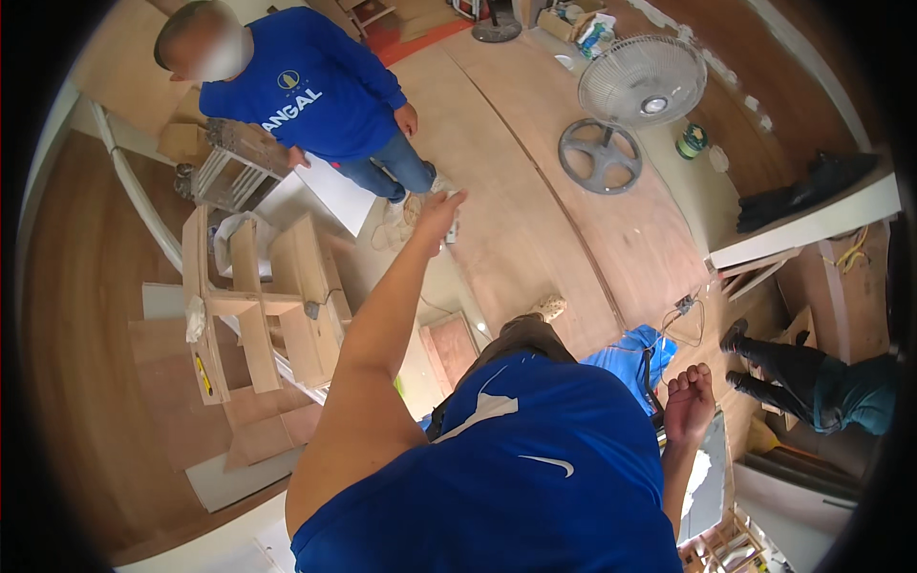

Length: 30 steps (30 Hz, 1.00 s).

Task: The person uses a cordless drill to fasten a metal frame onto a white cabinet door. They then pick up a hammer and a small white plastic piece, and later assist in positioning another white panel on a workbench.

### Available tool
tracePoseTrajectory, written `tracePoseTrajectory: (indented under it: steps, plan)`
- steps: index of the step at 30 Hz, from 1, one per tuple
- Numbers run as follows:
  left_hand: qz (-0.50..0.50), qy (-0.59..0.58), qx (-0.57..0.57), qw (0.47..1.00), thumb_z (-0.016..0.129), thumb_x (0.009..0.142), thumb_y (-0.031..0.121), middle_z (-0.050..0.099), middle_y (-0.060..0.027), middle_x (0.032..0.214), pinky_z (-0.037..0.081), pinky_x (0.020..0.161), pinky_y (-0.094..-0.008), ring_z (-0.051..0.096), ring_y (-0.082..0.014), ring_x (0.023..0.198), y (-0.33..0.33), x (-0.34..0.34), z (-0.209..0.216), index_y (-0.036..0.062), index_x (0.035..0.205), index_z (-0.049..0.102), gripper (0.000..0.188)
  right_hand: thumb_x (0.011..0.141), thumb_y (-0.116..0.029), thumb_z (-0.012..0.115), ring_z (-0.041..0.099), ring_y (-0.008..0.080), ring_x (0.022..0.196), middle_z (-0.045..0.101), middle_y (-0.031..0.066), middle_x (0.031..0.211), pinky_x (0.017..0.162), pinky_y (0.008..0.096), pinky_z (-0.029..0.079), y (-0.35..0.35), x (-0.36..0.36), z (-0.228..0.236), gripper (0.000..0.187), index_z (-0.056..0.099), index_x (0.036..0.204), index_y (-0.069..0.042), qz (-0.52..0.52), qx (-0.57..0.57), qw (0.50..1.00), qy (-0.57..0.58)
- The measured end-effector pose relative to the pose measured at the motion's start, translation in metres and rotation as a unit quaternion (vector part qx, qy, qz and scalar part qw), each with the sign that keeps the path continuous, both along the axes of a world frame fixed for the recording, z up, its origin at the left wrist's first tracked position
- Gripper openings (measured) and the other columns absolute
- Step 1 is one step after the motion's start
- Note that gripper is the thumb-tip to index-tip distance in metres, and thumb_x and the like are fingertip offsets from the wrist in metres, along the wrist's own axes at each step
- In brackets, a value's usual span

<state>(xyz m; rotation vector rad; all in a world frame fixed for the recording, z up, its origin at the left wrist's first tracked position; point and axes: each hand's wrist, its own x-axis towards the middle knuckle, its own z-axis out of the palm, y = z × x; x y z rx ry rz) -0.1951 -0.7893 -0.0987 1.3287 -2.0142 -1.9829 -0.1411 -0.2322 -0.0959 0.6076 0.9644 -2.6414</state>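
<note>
My left arm reaches forward, and my left hand is closed around a small whitish object that is mostly hidden by the fingers. Beyond it, near the feet of another person in a blue sweatshirt, lies a loose tangle of thin cord. My right hand is raised at my right side. Its fingers curl toward the palm, and nothing shows in them. A blue cloth or bag lies on the floor between this hand and my foot.
A wooden shelf frame stands at left with a yellow cutter on it. Plywood sheets cover the floor ahead. A grey pedestal fan stands at far right. Another person is low at right, near a cable.
</note>
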Motion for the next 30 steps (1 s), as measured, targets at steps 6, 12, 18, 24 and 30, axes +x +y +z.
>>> tracePoseTrajectory:
  steps: [6, 12, 18, 24, 30]
  plan:
    - [0.065, -0.032, 0.041, 0.997, 0.063, 0.099, 0.043, 0.052, 0.0008, 0.073, 0.047, 0.053, -0.0314, 0.053, -0.0140, 0.058, -0.011, 0.028, -0.027, 0.0141, 0.107, 0.057, 0.031, 0.099, -0.011, 0.047, 0.042, 0.0142, 0.069, 0.043, 0.0017, 0.083, 0.065, 0.0300, 0.037, 0.024, 0.041, -0.013, 0.004, 0.049, 0.095, -0.009, -0.064, -0.064, 0.995, 0.036]
    - [-0.092, -0.031, 0.080, 0.992, 0.066, 0.099, 0.044, 0.055, 0.0008, 0.074, 0.047, 0.050, -0.0303, 0.054, -0.0120, 0.057, 0.062, 0.005, -0.012, 0.0130, 0.109, 0.058, 0.033, 0.105, -0.015, 0.044, 0.040, 0.0122, 0.067, 0.041, -0.0004, 0.080, 0.064, 0.0290, 0.037, 0.031, 0.071, -0.013, 0.013, 0.051, 0.097, -0.008, -0.112, -0.023, 0.993, 0.015]
    - [-0.182, 0.017, 0.092, 0.979, 0.066, 0.100, 0.038, 0.056, 0.0011, 0.074, 0.046, 0.050, -0.0293, 0.054, -0.0104, 0.057, 0.110, -0.019, 0.022, 0.0115, 0.107, 0.060, 0.027, 0.107, -0.017, 0.042, 0.042, 0.0102, 0.069, 0.042, -0.0019, 0.081, 0.064, 0.0266, 0.037, 0.028, 0.100, -0.015, 0.016, 0.054, 0.107, -0.007, -0.140, 0.051, 0.987, -0.053]
    - [-0.177, -0.008, 0.085, 0.981, 0.065, 0.099, 0.034, 0.056, 0.0002, 0.073, 0.047, 0.053, -0.0288, 0.053, -0.0126, 0.057, 0.120, -0.007, 0.012, 0.0110, 0.105, 0.062, 0.024, 0.104, -0.012, 0.044, 0.044, 0.0100, 0.069, 0.046, -0.0005, 0.081, 0.064, 0.0258, 0.040, 0.027, 0.121, -0.033, 0.022, 0.060, 0.116, -0.001, -0.142, 0.194, 0.969, -0.062]
    - [-0.157, -0.096, 0.102, 0.977, 0.063, 0.096, 0.033, 0.054, -0.0009, 0.072, 0.048, 0.053, -0.0285, 0.052, -0.0140, 0.056, 0.090, 0.023, -0.033, 0.0099, 0.106, 0.063, 0.025, 0.106, -0.011, 0.051, 0.052, 0.0102, 0.067, 0.053, 0.0007, 0.079, 0.060, 0.0244, 0.043, 0.022, 0.132, -0.041, 0.019, 0.066, 0.111, 0.001, -0.131, 0.243, 0.960, -0.056]
